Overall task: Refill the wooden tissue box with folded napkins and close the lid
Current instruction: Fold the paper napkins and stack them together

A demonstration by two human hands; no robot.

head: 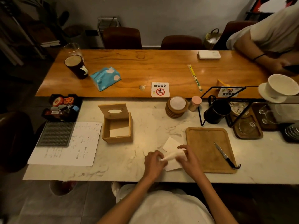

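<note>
On the counter, both hands, left and right, pinched a napkin; box lid stood open.

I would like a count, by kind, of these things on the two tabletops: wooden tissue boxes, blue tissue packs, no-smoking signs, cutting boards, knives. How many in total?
Wooden tissue box: 1
Blue tissue pack: 1
No-smoking sign: 2
Cutting board: 1
Knife: 1
Total: 6

Wooden box lies left of the cutting board.
</note>
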